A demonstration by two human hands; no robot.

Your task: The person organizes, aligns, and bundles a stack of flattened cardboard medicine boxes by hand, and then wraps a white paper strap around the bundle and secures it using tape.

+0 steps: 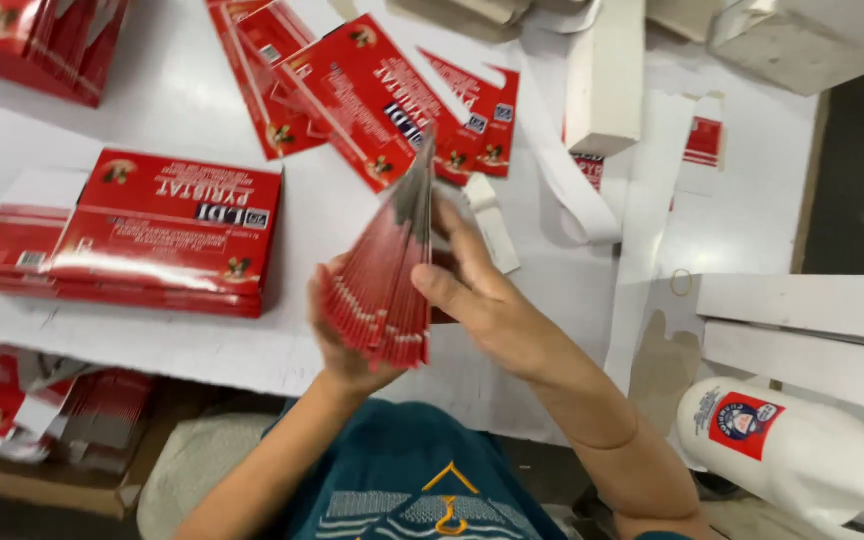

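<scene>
head view shows both hands' fingers (452, 290) pinching a fanned stack of flat red cartons (387, 270), edges up.

Packing workshop, flat red cartons (167, 232) (stacked)

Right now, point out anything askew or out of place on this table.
The flat red cartons at the top of the white table lie scattered and overlapping at angles, unlike the squared stack at left. The bundle between the left hand and right hand is fanned, not flush.
</scene>
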